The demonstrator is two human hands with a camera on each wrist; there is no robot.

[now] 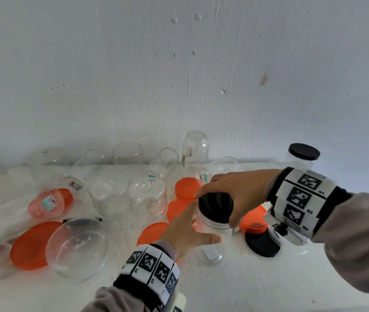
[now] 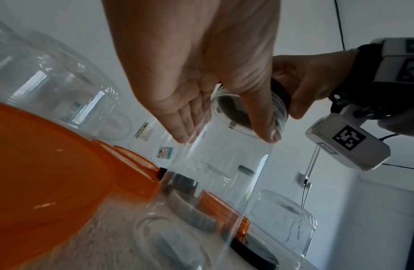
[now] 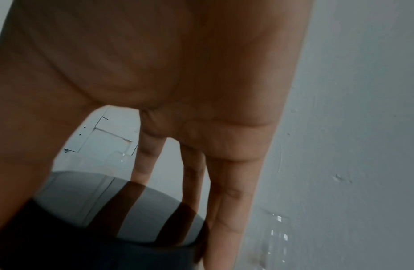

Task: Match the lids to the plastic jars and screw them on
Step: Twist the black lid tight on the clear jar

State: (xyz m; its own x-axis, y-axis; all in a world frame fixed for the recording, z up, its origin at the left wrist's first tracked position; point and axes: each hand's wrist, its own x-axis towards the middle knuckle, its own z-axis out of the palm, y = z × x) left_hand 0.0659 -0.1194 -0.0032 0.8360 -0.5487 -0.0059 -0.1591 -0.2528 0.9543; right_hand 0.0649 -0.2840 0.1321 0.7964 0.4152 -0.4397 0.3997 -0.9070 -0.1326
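- Right hand point(image 1: 237, 190), centre right: fingers curled round black lid point(image 1: 216, 207), seated on clear jar point(image 1: 211, 224).
- Left hand point(image 1: 185, 233), lower centre: thumb and fingers clasp jar wall.

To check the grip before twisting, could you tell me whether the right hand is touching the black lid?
Touching. The right wrist view shows the right hand, fingers pressed against the rim of the black lid.

Left hand point(image 1: 185, 231), right hand point(image 1: 235, 192) — both clamped
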